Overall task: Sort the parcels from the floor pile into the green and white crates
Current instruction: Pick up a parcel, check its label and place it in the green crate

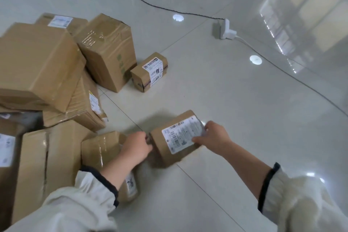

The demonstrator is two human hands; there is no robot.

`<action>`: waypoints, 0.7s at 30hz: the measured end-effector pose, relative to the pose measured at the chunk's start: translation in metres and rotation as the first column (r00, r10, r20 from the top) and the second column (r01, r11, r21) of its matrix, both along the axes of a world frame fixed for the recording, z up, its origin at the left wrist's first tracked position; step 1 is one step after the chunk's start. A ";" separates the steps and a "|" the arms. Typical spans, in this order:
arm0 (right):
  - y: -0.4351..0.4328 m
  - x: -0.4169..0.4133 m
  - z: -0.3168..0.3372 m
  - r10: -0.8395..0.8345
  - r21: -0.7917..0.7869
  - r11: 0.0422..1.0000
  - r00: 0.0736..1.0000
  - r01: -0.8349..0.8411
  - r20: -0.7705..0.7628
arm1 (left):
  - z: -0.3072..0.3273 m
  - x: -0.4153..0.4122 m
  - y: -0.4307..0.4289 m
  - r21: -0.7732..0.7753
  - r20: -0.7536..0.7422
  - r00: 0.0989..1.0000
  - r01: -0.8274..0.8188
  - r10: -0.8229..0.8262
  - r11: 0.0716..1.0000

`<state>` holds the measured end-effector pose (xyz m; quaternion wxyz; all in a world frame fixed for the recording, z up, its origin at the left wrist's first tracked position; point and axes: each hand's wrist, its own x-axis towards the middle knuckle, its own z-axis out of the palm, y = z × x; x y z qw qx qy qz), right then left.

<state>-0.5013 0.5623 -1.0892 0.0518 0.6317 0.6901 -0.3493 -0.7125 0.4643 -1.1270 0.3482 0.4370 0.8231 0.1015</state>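
A small cardboard parcel [169, 149] with a white shipping label on top sits on the pale tiled floor [235, 100] in front of me. My left hand [137, 147] grips its left end with curled fingers. My right hand [212, 135] holds its right end, thumb on the label and fingers curled round the far corner. The pile of cardboard parcels [47, 73] lies to the left. No green or white crate is in view.
A small labelled parcel [149, 71] stands alone beyond the held one. A taped box [101, 150] lies under my left forearm. A white power adapter [227, 29] with a dark cable [150, 3] and a white cable crosses the floor at the back right.
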 end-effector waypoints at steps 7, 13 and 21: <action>-0.031 0.016 -0.003 -0.148 -0.214 0.964 0.987 0.159 0.067 | 0.005 0.006 -0.006 0.003 0.287 0.880 -0.395 0.378 0.919; -0.035 -0.006 -0.008 -0.004 -0.206 0.978 0.990 -0.024 -0.138 | 0.014 0.020 -0.019 -0.408 0.629 0.577 -0.325 0.521 0.853; -0.056 -0.005 -0.023 -0.391 -0.483 0.859 0.824 0.168 -0.409 | 0.005 0.018 -0.024 -0.032 0.549 0.778 -0.346 0.306 0.938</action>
